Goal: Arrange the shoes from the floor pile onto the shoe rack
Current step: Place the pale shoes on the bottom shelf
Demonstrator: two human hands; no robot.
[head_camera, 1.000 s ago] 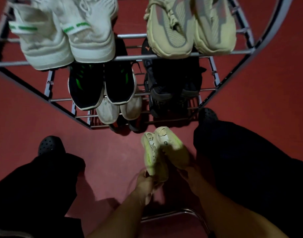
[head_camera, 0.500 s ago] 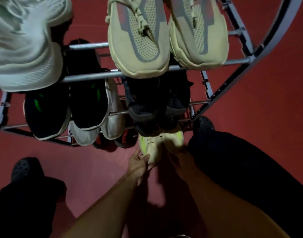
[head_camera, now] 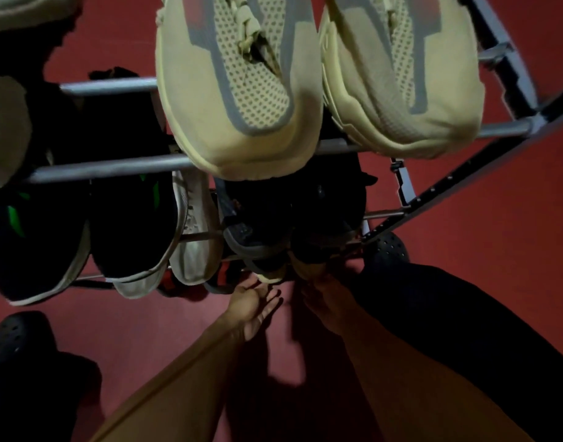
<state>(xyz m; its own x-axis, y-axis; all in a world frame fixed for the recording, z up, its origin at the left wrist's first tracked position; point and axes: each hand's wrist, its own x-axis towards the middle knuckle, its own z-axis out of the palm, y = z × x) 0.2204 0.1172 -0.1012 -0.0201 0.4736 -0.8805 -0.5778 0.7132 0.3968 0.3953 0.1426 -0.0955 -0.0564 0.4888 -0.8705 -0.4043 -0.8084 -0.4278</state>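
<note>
Shoes (head_camera: 271,277) pale yellow, nearly hidden under bottom tier of rack (head_camera: 108,169) — only free slot. Left hand (head_camera: 253,303) loose, fingers spread, heel just beyond fingertips; right hand (head_camera: 318,283) in shadow — grip unclear.

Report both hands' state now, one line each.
Left hand: open, fingers spread, just below the pale yellow shoe, not gripping it.
Right hand: in deep shadow at the rack's bottom tier; cannot tell whether it grips anything.

Bare forearms (head_camera: 184,371); black trousers (head_camera: 458,320); black perforated clogs (head_camera: 389,248).
</note>
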